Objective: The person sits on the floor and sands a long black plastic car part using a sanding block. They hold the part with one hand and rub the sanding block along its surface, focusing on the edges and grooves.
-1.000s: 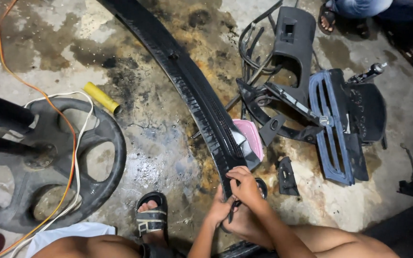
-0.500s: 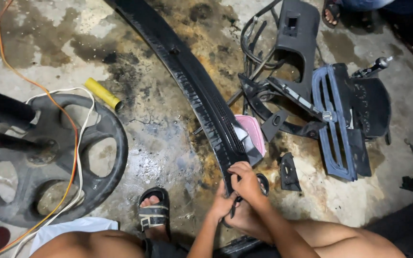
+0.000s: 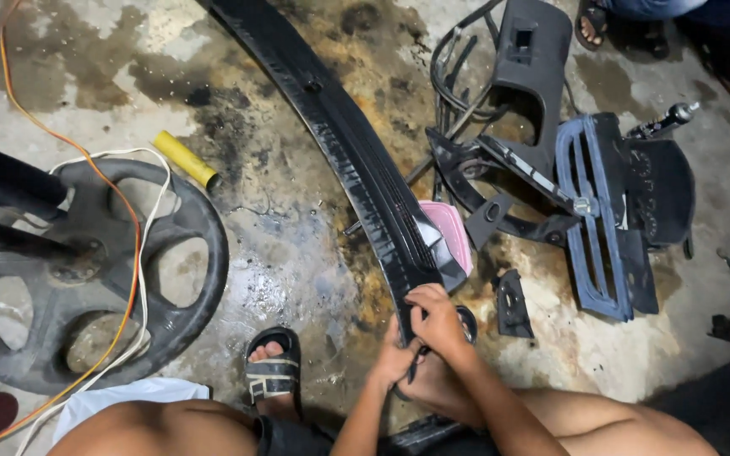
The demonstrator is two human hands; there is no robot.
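Long black trim (image 3: 340,135) laid from 11 o'clock toward centre; near end clamped by left hand (image 3: 394,359) and right hand (image 3: 437,321) together, steadied for close work.

Wheel (image 3: 86,279) lies left of trim strip (image 3: 340,135), panels (image 3: 610,211) right.

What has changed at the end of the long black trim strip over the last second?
Barely anything: both hands, left hand and right hand, stay clamped on the near end of the long black trim strip. The yellow tube and wheel lie as before.
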